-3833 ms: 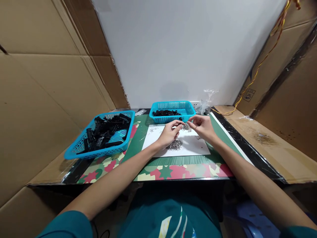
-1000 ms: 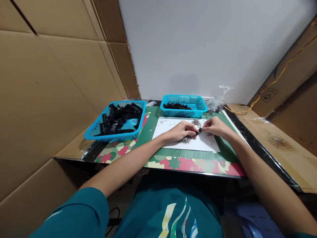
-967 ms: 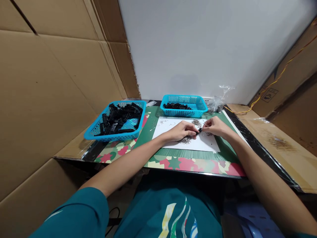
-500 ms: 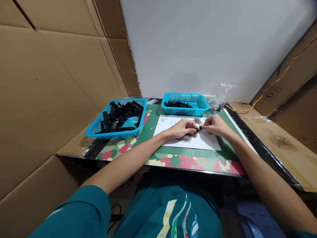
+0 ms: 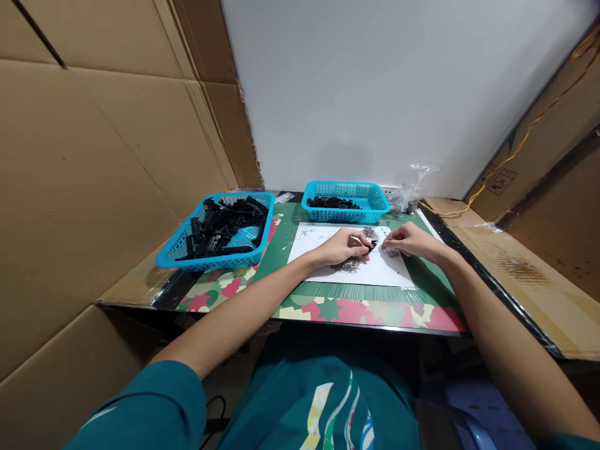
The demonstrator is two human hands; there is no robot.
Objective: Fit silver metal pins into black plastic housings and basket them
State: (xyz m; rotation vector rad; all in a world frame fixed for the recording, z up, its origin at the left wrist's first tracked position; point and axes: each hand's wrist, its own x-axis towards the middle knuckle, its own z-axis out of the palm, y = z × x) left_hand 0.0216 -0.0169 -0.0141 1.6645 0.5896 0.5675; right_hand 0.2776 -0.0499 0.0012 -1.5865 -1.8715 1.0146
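Observation:
Between the thumb and fingers of my left hand (image 5: pixel 345 246) is a small black part (image 5: pixel 372 244), held over a white sheet (image 5: pixel 312 275). My right hand (image 5: pixel 407 240) is just to the right, apart from that part, its fingertips pinched together low over a small heap of tiny pieces; what they hold, if anything, is too small to make out. Small metal pieces (image 5: pixel 347 265) lie in a pile below my left hand, with another pile (image 5: pixel 370 233) behind the black part.
A blue basket (image 5: pixel 210 262) of black parts stands at the left, a smaller blue basket (image 5: pixel 345 216) with black pieces at the back. Beside it sits a clear plastic bag (image 5: pixel 407 195). Cardboard walls (image 5: pixel 94 156) flank the table, with a yellow cable at the right.
My right hand has come away from the black part and is now over the small pieces to its right. The black part stays in my left hand. The view has shifted slightly.

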